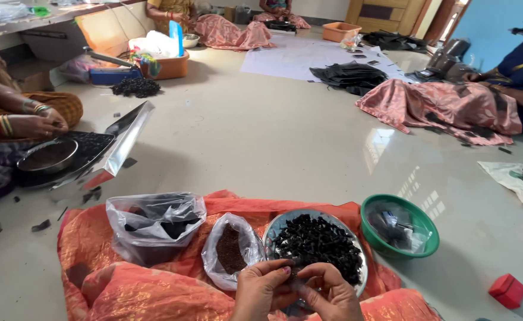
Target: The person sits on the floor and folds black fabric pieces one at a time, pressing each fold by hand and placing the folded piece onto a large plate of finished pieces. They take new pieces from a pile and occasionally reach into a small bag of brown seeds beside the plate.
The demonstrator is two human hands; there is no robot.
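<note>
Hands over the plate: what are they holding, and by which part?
Both hands, left and right, pinch one small dark piece between fingertips; which part cannot be told.

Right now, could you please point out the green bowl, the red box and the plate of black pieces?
green bowl [365, 223]: head view, on its left rim.
red box [507, 290]: head view, on its top face.
plate of black pieces [271, 230]: head view, on its bare left rim.
</note>
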